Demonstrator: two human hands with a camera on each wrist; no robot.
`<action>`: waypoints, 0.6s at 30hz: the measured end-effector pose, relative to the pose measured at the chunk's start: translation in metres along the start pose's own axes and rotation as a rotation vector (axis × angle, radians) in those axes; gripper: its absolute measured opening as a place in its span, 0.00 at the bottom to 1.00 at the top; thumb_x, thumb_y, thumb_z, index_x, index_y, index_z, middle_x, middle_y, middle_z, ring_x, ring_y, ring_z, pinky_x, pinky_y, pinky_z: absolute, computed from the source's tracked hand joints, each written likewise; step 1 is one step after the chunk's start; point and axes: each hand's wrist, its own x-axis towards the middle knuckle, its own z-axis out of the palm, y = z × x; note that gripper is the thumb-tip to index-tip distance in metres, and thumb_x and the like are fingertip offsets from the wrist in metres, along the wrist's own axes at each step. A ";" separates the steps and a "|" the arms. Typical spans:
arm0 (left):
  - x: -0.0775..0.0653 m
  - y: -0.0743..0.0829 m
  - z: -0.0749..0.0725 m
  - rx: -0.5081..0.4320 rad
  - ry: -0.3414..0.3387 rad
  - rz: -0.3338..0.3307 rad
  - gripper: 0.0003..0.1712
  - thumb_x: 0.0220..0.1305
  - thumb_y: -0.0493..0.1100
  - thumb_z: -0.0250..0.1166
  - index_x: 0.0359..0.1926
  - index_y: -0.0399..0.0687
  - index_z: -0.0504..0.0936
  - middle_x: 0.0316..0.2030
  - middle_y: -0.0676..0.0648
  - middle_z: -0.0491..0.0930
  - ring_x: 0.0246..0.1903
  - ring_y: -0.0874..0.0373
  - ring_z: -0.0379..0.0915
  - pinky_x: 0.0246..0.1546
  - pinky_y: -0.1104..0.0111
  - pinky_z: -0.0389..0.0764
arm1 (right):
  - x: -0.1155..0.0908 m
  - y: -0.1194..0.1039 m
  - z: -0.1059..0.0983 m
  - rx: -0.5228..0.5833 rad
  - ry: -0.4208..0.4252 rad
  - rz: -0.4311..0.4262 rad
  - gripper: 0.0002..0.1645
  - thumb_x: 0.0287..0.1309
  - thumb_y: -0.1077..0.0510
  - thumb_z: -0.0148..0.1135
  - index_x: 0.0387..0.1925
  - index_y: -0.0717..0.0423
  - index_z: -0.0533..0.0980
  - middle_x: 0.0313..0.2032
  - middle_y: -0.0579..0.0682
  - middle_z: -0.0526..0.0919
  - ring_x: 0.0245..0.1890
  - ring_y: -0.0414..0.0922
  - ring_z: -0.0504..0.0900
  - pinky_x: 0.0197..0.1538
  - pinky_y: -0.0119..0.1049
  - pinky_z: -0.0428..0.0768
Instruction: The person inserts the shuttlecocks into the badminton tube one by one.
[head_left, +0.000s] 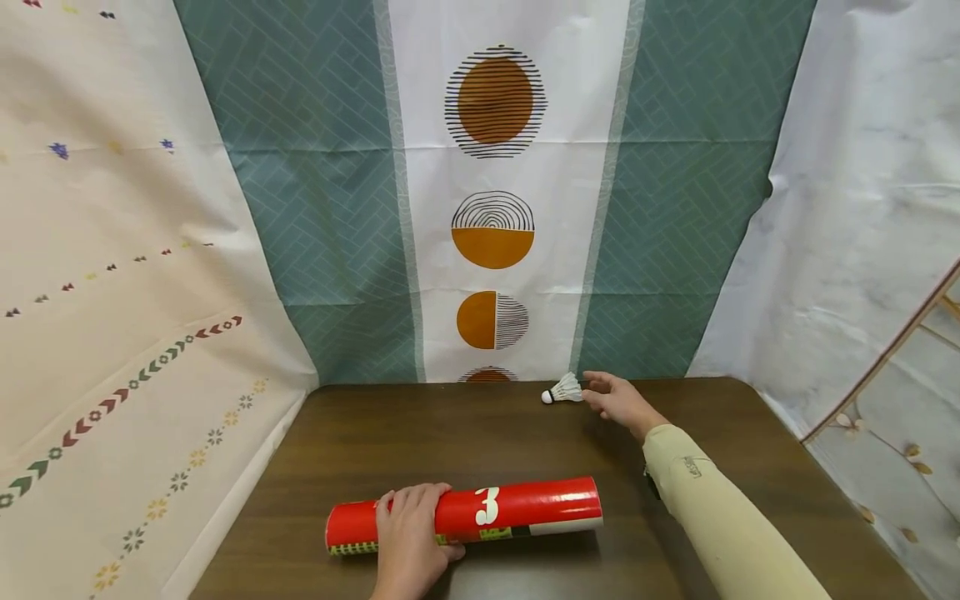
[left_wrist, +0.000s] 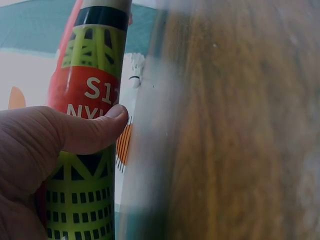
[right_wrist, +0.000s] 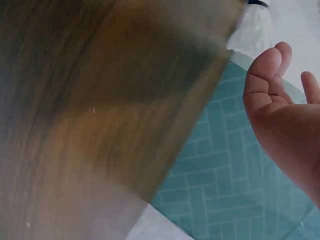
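Observation:
A red shuttlecock tube (head_left: 532, 508) with a white 3 and yellow-green print lies sideways near the front of the table. My left hand (head_left: 411, 533) grips it left of its middle, fingers over the top and thumb (left_wrist: 95, 131) on the near side. At the table's back edge a white shuttlecock (head_left: 562, 390) rests on its side, its cork pointing left. My right hand (head_left: 618, 402) is just right of its feather skirt, fingers loosely spread and holding nothing. In the right wrist view, part of the shuttlecock (right_wrist: 255, 30) shows beyond the fingertips.
The dark wooden table (head_left: 450, 433) ends at a green and white curtain (head_left: 495, 275) with orange circles. A cream patterned cloth (head_left: 150, 333) hangs on the left, and a white marbled cloth (head_left: 847, 250) on the right.

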 end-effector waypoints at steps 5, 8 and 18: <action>-0.001 0.000 0.000 0.003 -0.026 -0.009 0.50 0.22 0.51 0.95 0.55 0.57 0.84 0.51 0.50 0.87 0.54 0.47 0.78 0.64 0.35 0.68 | 0.010 0.005 0.011 -0.067 0.009 0.005 0.36 0.80 0.51 0.57 0.80 0.61 0.63 0.71 0.69 0.73 0.60 0.61 0.82 0.51 0.41 0.84; -0.001 0.001 0.000 0.005 -0.040 -0.011 0.50 0.23 0.51 0.95 0.55 0.57 0.84 0.51 0.50 0.87 0.54 0.47 0.78 0.64 0.36 0.68 | 0.012 0.008 0.015 -0.077 -0.002 0.009 0.33 0.81 0.52 0.55 0.79 0.61 0.65 0.69 0.69 0.75 0.62 0.62 0.81 0.52 0.43 0.83; -0.001 -0.001 -0.002 0.012 -0.054 -0.025 0.51 0.21 0.53 0.95 0.55 0.57 0.84 0.50 0.51 0.87 0.53 0.47 0.78 0.63 0.34 0.69 | 0.020 0.012 0.034 -0.214 0.119 -0.089 0.21 0.75 0.57 0.63 0.62 0.65 0.82 0.56 0.65 0.88 0.53 0.56 0.85 0.51 0.44 0.84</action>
